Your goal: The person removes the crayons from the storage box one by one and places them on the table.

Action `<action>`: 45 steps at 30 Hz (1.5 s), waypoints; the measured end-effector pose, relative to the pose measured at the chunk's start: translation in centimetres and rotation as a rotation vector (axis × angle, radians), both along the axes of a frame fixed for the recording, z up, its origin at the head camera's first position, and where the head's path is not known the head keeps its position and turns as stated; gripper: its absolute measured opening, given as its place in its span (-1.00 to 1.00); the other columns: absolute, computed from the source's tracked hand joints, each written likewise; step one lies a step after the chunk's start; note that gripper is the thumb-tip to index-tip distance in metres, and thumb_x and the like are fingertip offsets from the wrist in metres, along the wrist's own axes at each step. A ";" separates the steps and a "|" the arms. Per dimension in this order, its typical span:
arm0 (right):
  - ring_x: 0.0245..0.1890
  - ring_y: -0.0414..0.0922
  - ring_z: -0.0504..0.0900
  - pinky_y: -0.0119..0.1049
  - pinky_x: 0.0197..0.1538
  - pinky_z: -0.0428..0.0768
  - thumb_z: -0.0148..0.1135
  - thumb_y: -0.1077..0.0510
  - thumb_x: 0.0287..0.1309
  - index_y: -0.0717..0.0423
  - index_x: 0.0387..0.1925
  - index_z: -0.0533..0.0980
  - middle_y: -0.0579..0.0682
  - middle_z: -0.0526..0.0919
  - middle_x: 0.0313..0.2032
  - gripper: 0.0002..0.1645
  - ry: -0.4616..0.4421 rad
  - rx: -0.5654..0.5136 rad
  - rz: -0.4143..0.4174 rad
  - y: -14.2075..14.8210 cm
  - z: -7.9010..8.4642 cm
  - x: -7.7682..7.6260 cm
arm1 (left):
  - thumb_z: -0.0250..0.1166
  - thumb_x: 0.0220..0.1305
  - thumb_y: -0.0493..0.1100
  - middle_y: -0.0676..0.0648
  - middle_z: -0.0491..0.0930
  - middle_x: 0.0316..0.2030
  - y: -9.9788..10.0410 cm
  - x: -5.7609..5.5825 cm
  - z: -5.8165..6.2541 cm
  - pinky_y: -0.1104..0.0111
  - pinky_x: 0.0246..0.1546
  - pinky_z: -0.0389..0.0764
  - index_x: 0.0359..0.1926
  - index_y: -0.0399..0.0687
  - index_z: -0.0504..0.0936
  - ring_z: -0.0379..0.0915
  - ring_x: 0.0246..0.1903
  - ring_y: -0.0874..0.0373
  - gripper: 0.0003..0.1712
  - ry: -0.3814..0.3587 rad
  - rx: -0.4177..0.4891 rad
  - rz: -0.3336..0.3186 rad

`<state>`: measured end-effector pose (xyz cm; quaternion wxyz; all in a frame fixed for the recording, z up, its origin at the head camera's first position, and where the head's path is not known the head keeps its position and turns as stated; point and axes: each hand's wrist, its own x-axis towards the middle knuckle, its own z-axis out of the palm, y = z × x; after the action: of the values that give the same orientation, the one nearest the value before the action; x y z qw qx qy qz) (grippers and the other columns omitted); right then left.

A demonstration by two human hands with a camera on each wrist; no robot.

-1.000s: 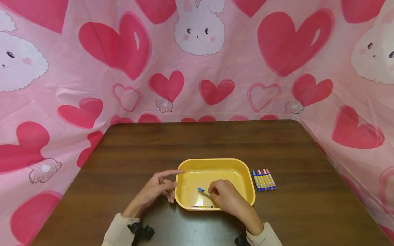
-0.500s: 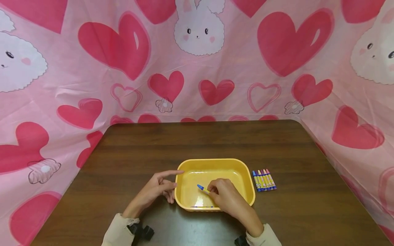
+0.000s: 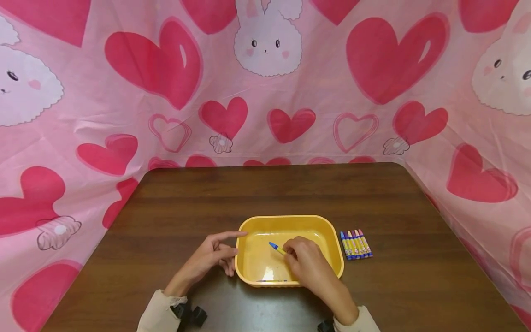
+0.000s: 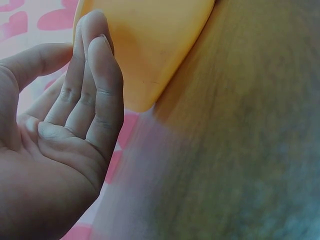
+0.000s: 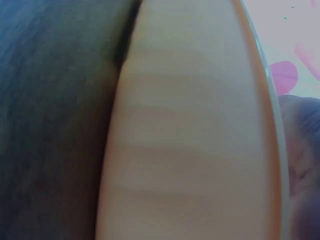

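Observation:
A yellow rectangular tub [image 3: 290, 221] with rounded corners stands on the table. Over its inside, my right hand [image 3: 309, 263] pinches a crayon [image 3: 277, 247] with a blue tip and yellow wrapper, the tip pointing up-left. Fingers and palm hide the crayon's other end. Another crayon [image 3: 271, 281] lies along the tub's near inside wall, mostly covered by the rim. My left hand [image 3: 209, 256] is at the tub's left side, index finger stretched over the rim and thumb at the edge. In the left wrist view its fingers look nearly straight beside the tub's outer wall [image 4: 150, 50].
Just right of the tub, several crayons [image 3: 356, 244] lie side by side in a neat row. The dark wooden table [image 3: 186, 198] reaches back to a pink cloth [image 3: 257, 129] with hearts and rabbits, which also hangs at both sides.
My right hand has lifted slightly and turned, and the pinched crayon has shifted up and a little right, away from the tub floor. The left hand has stayed at the rim.

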<state>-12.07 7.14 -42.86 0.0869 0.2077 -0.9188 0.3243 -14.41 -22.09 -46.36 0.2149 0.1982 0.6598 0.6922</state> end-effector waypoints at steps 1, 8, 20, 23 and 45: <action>-0.45 -0.25 0.47 -0.35 -0.31 0.58 0.40 0.35 0.00 0.10 -0.43 0.66 -0.16 0.58 -0.47 -0.89 0.009 -0.001 -0.006 0.1 0.1 0.0 | 0.20 0.42 -0.29 -0.13 0.68 -0.51 0.0 0.0 0.0 0.33 -0.51 0.70 0.39 -0.26 0.37 0.63 -0.60 0.12 -0.45 -0.001 0.002 0.001; -0.46 -0.24 0.47 -0.31 -0.28 0.60 0.47 0.35 -0.04 0.09 -0.46 0.65 -0.18 0.56 -0.50 -0.85 0.036 0.005 -0.064 1.1 0.3 -0.1 | 0.18 0.42 -0.32 -0.13 0.69 -0.51 0.2 0.0 -0.1 0.31 -0.52 0.71 0.40 -0.37 0.30 0.63 -0.60 0.12 -0.42 -0.001 0.025 -0.006; -0.42 -0.23 0.52 -0.30 -0.27 0.63 0.47 0.37 -0.03 0.12 -0.43 0.65 -0.15 0.58 -0.47 -0.84 0.030 -0.001 -0.103 2.9 0.6 0.1 | 0.18 0.42 -0.31 -0.13 0.69 -0.51 0.1 0.0 0.0 0.32 -0.52 0.71 0.40 -0.39 0.28 0.64 -0.59 0.12 -0.41 0.002 0.029 -0.012; -0.42 -0.22 0.54 -0.27 -0.26 0.64 0.47 0.38 -0.04 0.13 -0.42 0.65 -0.13 0.60 -0.46 -0.84 0.041 -0.001 -0.113 3.3 0.8 0.1 | 0.17 0.43 -0.32 -0.13 0.69 -0.51 0.0 0.1 0.0 0.33 -0.51 0.71 0.40 -0.40 0.28 0.64 -0.59 0.12 -0.41 0.005 0.033 -0.012; -0.45 -0.32 0.57 -0.34 -0.22 0.67 0.49 0.36 -0.01 0.13 -0.34 0.70 -0.16 0.66 -0.46 -0.83 0.121 -0.176 -0.247 10.2 0.9 0.1 | 0.16 0.42 -0.34 -0.11 0.69 -0.53 0.0 0.1 -0.2 0.34 -0.54 0.69 0.40 -0.39 0.29 0.63 -0.61 0.13 -0.42 -0.016 0.040 0.001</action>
<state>-11.96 17.30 -41.92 0.1992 0.1039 -0.8985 0.3771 -14.35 -22.05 -46.53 0.2158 0.1965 0.6444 0.7068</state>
